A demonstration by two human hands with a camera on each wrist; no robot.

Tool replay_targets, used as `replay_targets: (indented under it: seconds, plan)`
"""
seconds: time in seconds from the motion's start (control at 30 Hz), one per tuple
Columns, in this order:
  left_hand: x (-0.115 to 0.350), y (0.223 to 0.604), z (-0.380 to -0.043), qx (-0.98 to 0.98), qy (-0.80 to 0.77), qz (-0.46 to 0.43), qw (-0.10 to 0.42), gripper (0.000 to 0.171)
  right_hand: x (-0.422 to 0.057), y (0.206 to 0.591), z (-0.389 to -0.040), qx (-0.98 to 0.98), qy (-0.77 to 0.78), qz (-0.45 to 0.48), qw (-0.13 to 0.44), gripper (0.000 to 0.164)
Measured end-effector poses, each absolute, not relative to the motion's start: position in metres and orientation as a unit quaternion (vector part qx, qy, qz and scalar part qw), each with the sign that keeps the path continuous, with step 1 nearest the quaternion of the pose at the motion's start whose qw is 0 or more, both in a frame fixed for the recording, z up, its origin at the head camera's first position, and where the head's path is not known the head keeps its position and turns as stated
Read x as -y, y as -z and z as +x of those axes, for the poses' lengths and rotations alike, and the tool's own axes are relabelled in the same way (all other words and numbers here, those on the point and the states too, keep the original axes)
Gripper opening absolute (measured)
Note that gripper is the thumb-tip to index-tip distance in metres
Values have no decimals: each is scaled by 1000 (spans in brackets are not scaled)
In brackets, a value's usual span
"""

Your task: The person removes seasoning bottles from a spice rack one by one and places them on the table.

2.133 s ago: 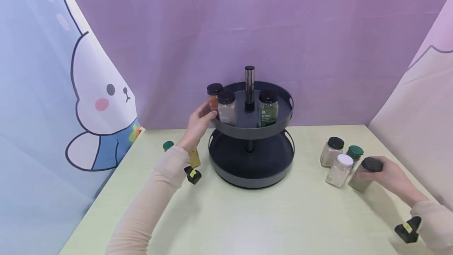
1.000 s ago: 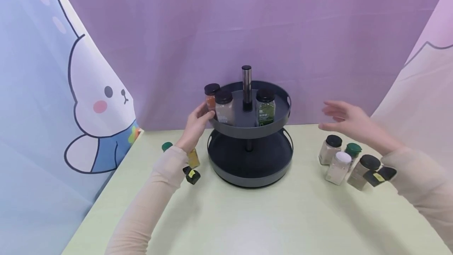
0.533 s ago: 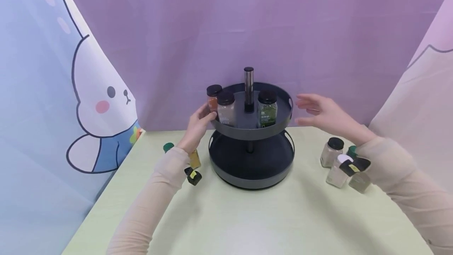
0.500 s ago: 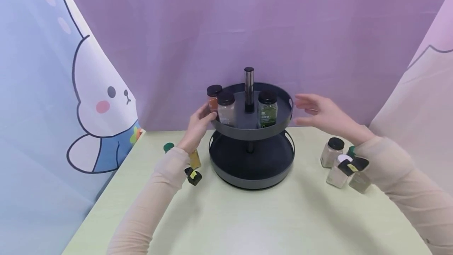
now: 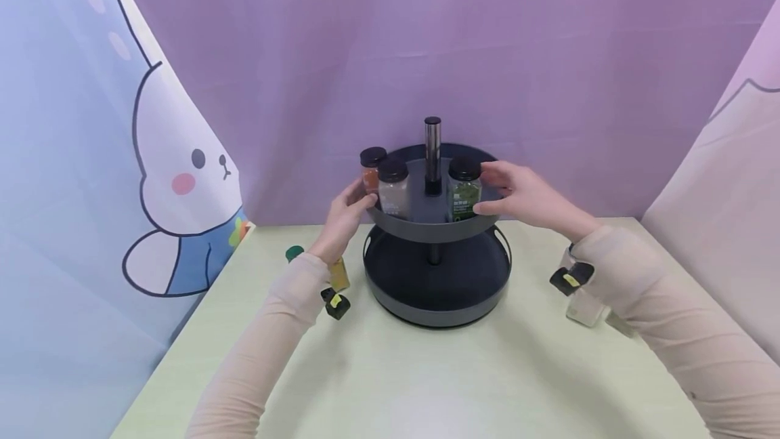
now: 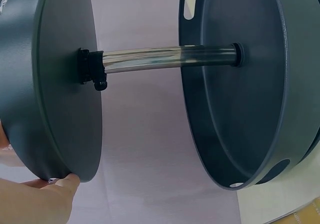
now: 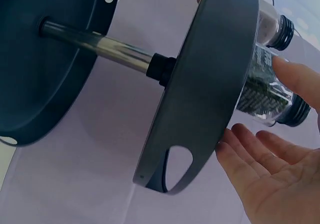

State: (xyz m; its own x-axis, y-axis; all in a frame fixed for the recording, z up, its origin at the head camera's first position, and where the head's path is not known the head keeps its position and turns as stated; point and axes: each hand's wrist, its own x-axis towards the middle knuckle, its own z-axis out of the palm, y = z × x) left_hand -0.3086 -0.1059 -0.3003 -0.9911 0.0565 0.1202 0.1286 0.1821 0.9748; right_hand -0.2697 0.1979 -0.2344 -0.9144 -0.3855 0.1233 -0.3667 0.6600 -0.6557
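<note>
Green jar (image 5: 464, 194) is now reached by spread right hand (image 5: 525, 199), within grasp; upper tray (image 5: 426, 230) is gripped by left hand (image 5: 341, 221).

The rear is closed off by a purple cloth (image 5: 292, 87), lightly creased, with soft vertical folds. On the left hangs a blue cloth (image 5: 55, 222) printed with a white rabbit (image 5: 167, 134), dark-outlined and pink-cheeked. On the right hangs an off-white cloth (image 5: 725, 188), pink toward the top. The table (image 5: 390, 371) is pale yellow-green. Lighting is diffuse; shadows are soft, and a bright glare marks the table's near middle.
</note>
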Motion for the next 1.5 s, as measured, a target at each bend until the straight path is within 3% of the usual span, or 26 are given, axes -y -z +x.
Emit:
replay_targets:
  seconds: [0.3, 0.53, 0.77, 1.5]
  plan:
    - [106, 301, -309, 765, 640, -60, 36, 60, -181, 236, -278, -924, 335, -185, 15, 87]
    - [104, 300, -308, 763, 643, -58, 34, 59, -173, 238, -281, -922, 338, -187, 3, 60]
    - [103, 301, -308, 765, 641, -57, 33, 58, -172, 235, -281, -928, 334, -163, 33, 99]
    - [103, 289, -297, 763, 645, -49, 16, 61, -173, 238, -279, -927, 341, -155, 2, 99]
